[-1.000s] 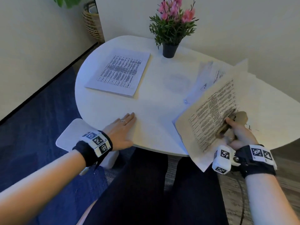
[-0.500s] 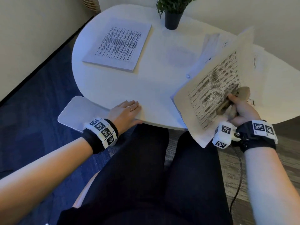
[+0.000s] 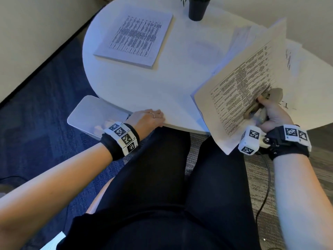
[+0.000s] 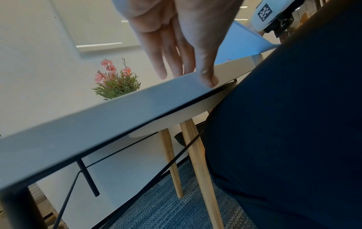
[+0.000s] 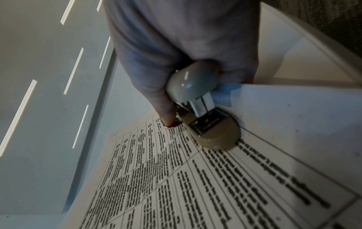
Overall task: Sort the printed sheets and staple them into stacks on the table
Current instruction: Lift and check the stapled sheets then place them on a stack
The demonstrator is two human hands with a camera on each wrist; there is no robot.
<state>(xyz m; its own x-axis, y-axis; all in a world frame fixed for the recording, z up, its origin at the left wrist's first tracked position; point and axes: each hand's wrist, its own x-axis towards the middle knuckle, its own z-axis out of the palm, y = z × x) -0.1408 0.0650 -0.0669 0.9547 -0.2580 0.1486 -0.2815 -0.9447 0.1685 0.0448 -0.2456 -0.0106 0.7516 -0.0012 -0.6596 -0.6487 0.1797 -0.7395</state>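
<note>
Our flat left hand (image 3: 146, 118) rests at the table's (image 3: 137, 83) six-o'clock edge; at three o'clock our right hand (image 3: 273, 115) grips stapler (image 3: 259, 103) and sheets (image 3: 241, 91).

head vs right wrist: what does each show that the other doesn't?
Head only: left hand resting flat on the round white table, a flat stack of printed sheets, dark plant pot.
Right wrist only: the beige stapler's metal mouth lying against the page.
Both: right hand gripping beige stapler and printed table sheet.
</note>
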